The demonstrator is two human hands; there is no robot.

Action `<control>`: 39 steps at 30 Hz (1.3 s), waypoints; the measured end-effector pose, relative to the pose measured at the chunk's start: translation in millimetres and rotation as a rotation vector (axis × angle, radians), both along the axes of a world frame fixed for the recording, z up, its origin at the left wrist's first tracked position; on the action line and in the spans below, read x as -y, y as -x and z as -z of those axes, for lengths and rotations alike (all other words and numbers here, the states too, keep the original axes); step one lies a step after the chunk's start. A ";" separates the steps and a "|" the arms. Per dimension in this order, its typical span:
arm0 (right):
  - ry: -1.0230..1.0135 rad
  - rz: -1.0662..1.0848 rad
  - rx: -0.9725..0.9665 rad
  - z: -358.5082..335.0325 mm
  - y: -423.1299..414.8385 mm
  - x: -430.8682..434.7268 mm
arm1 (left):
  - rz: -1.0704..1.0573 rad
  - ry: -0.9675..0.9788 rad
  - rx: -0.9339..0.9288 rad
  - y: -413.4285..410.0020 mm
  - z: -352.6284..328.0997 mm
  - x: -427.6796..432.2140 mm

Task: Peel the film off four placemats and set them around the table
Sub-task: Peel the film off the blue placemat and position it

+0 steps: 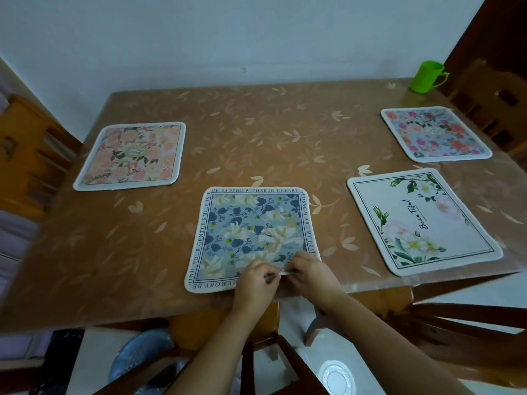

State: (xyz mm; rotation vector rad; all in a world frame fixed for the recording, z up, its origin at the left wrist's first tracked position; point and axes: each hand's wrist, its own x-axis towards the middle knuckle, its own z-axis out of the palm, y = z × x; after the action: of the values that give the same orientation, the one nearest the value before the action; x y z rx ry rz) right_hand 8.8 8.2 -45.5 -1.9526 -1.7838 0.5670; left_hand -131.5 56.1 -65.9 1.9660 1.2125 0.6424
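A blue floral placemat [251,223] with a lettered border lies at the table's near edge. My left hand [255,282] and my right hand [310,273] meet over its near edge, and both pinch a thin pale strip of film [282,273] between their fingertips. A peach floral placemat [131,155] lies at the left. At the right lies a white placemat [422,220] with green leaves and script lettering. A pink and blue floral placemat [435,134] sits at the far right.
The brown table [256,132] has a glossy leaf-patterned cover. A green plastic mug [427,76] stands at its far right corner. Wooden chairs stand at the left [25,155], far right [490,101] and near side [285,363]. A white wall is behind.
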 end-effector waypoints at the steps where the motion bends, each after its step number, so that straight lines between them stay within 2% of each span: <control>1: 0.006 0.020 -0.018 1.3 1.0 -0.4 | -0.001 0.013 -0.005 0.5 1.7 0.2; 13: -0.008 0.083 -0.090 16.0 6.2 4.8 | 0.054 -0.034 -0.157 44.7 27.2 -12.6; 19: 0.066 0.125 -0.041 31.5 8.4 13.4 | 0.109 -0.070 -0.244 73.7 29.9 -31.8; 23: 0.074 0.162 -0.063 33.2 14.7 9.2 | 0.114 -0.141 -0.228 76.2 25.4 -41.4; 31: 0.011 0.164 -0.054 40.8 25.6 -30.0 | 0.023 -0.126 -0.229 91.2 35.4 -60.7; 39: 0.122 0.135 0.047 59.0 28.8 -28.2 | 0.079 -0.112 -0.285 105.0 49.3 -56.7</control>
State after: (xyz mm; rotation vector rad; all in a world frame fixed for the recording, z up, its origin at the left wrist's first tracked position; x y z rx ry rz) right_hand -20.0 36.4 -104.5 -2.1662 -1.6640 0.6010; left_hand -236.5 112.8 -115.1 2.2454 1.2814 0.4061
